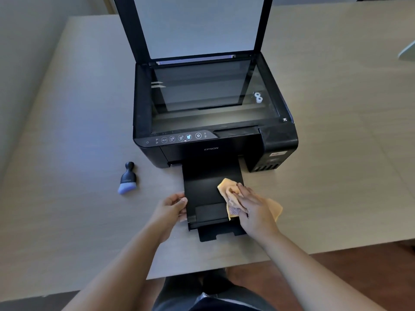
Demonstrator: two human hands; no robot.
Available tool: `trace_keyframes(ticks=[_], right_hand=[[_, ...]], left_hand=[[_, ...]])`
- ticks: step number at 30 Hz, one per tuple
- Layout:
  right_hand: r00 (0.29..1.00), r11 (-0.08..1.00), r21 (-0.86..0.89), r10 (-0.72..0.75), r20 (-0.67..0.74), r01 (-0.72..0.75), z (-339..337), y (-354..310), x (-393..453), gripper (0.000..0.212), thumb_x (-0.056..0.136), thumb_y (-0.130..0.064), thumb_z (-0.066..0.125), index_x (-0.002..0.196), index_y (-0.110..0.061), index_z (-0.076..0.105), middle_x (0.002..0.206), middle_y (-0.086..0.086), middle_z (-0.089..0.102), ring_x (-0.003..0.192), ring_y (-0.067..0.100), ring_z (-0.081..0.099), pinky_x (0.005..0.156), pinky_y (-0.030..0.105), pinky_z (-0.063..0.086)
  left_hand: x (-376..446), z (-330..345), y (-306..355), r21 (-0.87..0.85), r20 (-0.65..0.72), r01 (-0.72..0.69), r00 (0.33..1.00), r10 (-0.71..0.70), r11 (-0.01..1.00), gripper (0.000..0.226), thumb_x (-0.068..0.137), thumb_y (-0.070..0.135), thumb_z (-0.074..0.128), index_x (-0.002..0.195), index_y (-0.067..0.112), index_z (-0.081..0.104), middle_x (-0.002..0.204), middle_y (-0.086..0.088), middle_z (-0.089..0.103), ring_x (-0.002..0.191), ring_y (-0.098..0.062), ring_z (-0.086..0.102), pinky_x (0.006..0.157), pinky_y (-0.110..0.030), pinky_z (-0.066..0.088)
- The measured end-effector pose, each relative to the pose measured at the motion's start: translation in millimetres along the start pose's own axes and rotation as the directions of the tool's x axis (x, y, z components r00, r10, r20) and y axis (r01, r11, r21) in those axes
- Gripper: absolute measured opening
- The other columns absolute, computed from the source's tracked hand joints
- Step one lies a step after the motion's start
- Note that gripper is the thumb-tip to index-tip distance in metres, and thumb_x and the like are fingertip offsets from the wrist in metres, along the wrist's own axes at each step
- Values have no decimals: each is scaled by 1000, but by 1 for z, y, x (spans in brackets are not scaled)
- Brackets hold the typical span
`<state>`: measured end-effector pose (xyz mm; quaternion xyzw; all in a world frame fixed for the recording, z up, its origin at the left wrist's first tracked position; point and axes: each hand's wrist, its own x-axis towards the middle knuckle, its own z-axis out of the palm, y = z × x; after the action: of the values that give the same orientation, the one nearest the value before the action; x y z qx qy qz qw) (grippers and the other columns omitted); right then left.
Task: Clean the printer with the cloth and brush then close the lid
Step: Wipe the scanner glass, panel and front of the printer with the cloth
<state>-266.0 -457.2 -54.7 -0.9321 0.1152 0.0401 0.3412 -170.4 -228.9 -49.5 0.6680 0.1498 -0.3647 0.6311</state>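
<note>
A black printer (224, 149) stands on the table with its scanner lid (197, 25) raised upright and the glass (211, 95) exposed. Its black output tray (206, 191) is pulled out toward me. My right hand (253, 209) presses an orange cloth (229, 191) flat on the tray's right side. My left hand (173, 207) grips the tray's left edge. A small black brush (127, 178) with pale blue bristles lies on the table left of the tray, apart from both hands.
The light wooden table (78, 131) extends left and right of the printer; its near edge runs just below my forearms. A pale object (407, 51) sits at the far right edge. The ink tank block (277, 153) bulges at the printer's front right.
</note>
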Motion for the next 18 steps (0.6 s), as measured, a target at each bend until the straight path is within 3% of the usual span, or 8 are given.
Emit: trace_keyframes(ticks=[2, 5, 9, 11, 15, 18], right_hand=[[999, 998, -48, -37, 0, 37, -3, -9, 13, 49, 87, -2, 58, 134, -15, 55, 149, 5, 40, 140, 27, 32, 113, 30, 24], [993, 975, -186, -114, 41, 120, -11, -21, 53, 46, 89, -10, 59, 135, -8, 52, 144, 17, 45, 135, 36, 37, 113, 42, 29], [998, 960, -275, -39, 44, 50, -19, -36, 108, 37, 83, -5, 53, 119, -10, 58, 118, 13, 60, 110, 35, 57, 87, 41, 50], [999, 955, -297, -6, 39, 17, -19, -34, 113, 38, 81, 0, 50, 117, -8, 57, 117, 13, 58, 107, 35, 56, 80, 39, 51], [1000, 971, -238, 6, 11, -3, -20, -24, 76, 52, 90, -5, 50, 141, -11, 42, 151, 14, 34, 134, 33, 37, 105, 37, 36], [999, 993, -120, 24, 36, -19, -17, -5, 21, 47, 93, -10, 50, 140, -10, 45, 153, 11, 33, 135, 31, 38, 108, 37, 35]], left_hand=[[0, 0, -1, 6, 3, -5, 1000, 5, 1000, 25, 101, 12, 45, 118, 10, 62, 108, -13, 71, 91, -24, 61, 86, -36, 54], [1, 1, -5, -20, -3, -23, 1000, 23, 1000, 24, 101, 11, 45, 119, 9, 61, 107, -15, 69, 91, -24, 60, 85, -36, 54], [1, 1, -7, -33, -5, -47, 999, 46, 998, 24, 101, 12, 45, 119, 12, 61, 93, -8, 65, 80, -17, 60, 76, -31, 53], [0, 1, -7, -26, -6, -54, 999, 54, 998, 25, 101, 13, 45, 121, 11, 60, 95, -9, 66, 81, -16, 60, 73, -29, 53], [-1, 1, -8, -37, -2, -64, 998, 64, 997, 26, 101, 13, 45, 122, 9, 60, 98, -9, 65, 77, -14, 59, 73, -27, 53], [-3, 4, -7, -51, -7, -72, 997, 72, 996, 24, 102, 12, 44, 116, 12, 63, 93, -4, 70, 71, -9, 65, 71, -25, 53]])
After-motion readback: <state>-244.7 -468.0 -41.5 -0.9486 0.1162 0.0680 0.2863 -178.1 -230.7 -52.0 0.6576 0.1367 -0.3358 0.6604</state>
